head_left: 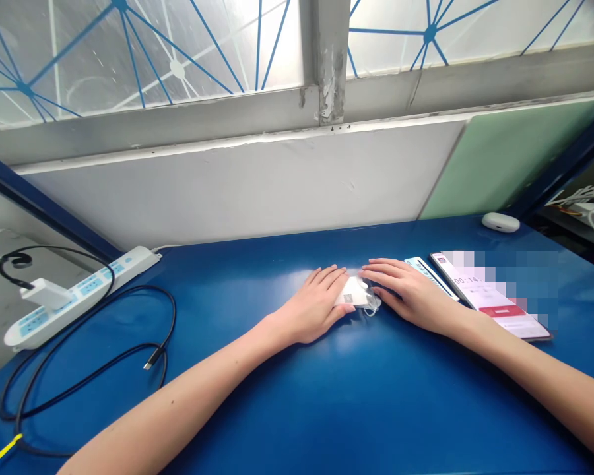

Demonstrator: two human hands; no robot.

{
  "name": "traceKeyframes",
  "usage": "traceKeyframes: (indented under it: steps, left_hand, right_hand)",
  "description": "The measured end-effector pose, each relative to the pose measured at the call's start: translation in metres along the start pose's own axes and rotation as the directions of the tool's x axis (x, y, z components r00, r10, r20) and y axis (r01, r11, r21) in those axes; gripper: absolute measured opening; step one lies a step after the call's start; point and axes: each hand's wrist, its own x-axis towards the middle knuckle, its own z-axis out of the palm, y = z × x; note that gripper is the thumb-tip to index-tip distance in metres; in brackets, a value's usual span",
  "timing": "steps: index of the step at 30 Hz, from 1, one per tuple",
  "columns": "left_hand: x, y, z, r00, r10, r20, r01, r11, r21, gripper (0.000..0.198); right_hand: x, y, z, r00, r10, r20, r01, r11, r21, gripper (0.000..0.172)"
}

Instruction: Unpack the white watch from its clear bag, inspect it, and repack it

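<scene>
Both of my hands lie flat on the blue table, fingers stretched out. My left hand rests with its fingertips on a small white packet in clear wrap. My right hand lies just right of that packet, its fingers touching the packet's far edge. Neither hand grips anything. Part of the packet is hidden under my fingers.
A phone with a lit screen and a thin card lie right of my right hand. A white earbud case sits at the back right. At the left, a white power strip with a plugged charger and a black cable loops over the table.
</scene>
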Motion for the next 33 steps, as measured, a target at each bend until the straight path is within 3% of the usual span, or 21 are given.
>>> traceKeyframes:
  steps: [7, 15, 19, 23, 26, 30, 33]
  left_hand:
    - [-0.001, 0.001, -0.002, 0.997, 0.069, -0.024, -0.07, 0.996, -0.049, 0.056]
    - [-0.002, 0.0, -0.002, 0.996, 0.069, -0.054, -0.073, 0.994, -0.082, 0.056]
    - [-0.001, 0.001, -0.002, 0.996, 0.044, -0.083, -0.052, 0.994, -0.096, 0.054]
    - [-0.001, 0.002, -0.002, 0.995, -0.002, -0.101, -0.008, 0.995, -0.099, 0.059]
    - [-0.001, 0.001, 0.001, 0.994, -0.032, -0.107, 0.02, 0.994, -0.109, 0.078]
    - [-0.001, -0.002, 0.006, 0.989, -0.078, -0.126, 0.06, 0.989, -0.139, 0.109]
    - [-0.001, -0.002, 0.006, 0.987, -0.063, -0.149, 0.041, 0.988, -0.146, 0.116]
  right_hand:
    - [0.002, 0.001, -0.007, 0.997, -0.056, -0.053, 0.058, 0.998, 0.034, 0.031]
    - [0.001, 0.004, -0.025, 0.997, -0.002, -0.075, 0.012, 0.992, 0.127, 0.026]
    - [0.002, 0.0, -0.031, 0.981, 0.096, -0.17, -0.053, 0.969, 0.242, 0.021]
    - [0.007, -0.002, -0.036, 0.913, 0.295, -0.283, -0.172, 0.905, 0.389, 0.016]
    - [0.01, -0.001, -0.037, 0.894, 0.416, -0.165, -0.269, 0.794, 0.545, 0.021]
    - [0.011, 0.001, -0.031, 0.862, 0.506, 0.003, -0.397, 0.672, 0.625, 0.029]
    - [0.011, 0.002, -0.024, 0.842, 0.536, 0.056, -0.438, 0.62, 0.651, 0.035]
